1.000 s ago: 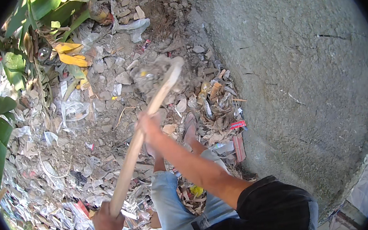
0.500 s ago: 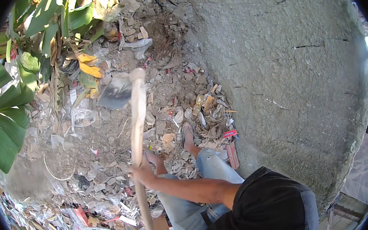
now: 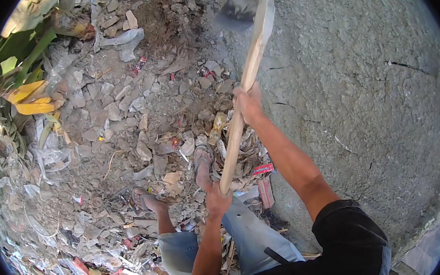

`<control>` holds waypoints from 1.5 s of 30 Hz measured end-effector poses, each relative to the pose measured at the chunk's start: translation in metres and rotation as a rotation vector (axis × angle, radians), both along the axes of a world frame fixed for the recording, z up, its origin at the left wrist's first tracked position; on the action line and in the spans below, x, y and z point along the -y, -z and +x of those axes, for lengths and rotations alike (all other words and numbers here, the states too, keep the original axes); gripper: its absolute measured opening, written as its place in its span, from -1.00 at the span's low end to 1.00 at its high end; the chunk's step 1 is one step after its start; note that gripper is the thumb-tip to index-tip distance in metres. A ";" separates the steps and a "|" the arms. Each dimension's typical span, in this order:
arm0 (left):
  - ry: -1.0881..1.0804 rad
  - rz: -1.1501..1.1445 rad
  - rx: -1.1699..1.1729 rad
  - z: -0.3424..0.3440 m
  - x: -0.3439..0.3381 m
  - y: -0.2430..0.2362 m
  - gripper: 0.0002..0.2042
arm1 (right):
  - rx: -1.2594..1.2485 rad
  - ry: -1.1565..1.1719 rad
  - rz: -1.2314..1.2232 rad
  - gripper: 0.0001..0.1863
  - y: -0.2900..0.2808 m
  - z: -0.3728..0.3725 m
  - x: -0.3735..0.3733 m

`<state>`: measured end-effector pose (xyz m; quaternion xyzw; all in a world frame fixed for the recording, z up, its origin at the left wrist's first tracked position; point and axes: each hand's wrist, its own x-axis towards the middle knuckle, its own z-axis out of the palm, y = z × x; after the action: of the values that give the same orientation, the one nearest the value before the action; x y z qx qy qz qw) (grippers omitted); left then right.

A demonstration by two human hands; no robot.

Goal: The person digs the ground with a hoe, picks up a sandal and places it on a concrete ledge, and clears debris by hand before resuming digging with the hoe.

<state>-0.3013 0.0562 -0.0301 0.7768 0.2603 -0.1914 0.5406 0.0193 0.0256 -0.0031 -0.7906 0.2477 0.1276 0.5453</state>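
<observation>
A hoe (image 3: 252, 64) with a pale wooden handle is raised over the ground, its dark, slightly blurred blade (image 3: 236, 13) at the top of the view against the concrete wall. My right hand (image 3: 248, 103) is wrapped round the handle near its middle. Lower down, my left hand (image 3: 218, 199) grips the handle's butt end. Both hands are closed on the wood. Beneath the handle lies rubble (image 3: 142, 144) mixed with earth, stones and scraps of plastic. My sandalled feet (image 3: 202, 165) stand on this rubble.
A rough grey concrete surface (image 3: 353, 99) fills the right side. Green leaves and a yellow leaf (image 3: 33, 99) border the left. Near my feet lie a red wrapper (image 3: 263, 169) and a reddish brick piece (image 3: 266, 193). Heaped litter (image 3: 74, 270) covers the lower left.
The hoe has swung from the middle left up to the right, its blade now over the concrete's edge. Both hands moved up and right with it; my left forearm has come into view.
</observation>
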 end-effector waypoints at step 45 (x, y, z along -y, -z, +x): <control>0.005 -0.241 -0.246 0.008 -0.136 -0.086 -0.64 | -0.369 -0.144 -0.397 -0.52 0.165 -0.095 -0.011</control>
<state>-0.2933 0.1922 0.0563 0.6777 0.2975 -0.3162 0.5935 -0.0756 0.0367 -0.1681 -0.8609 0.3059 0.2569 0.3150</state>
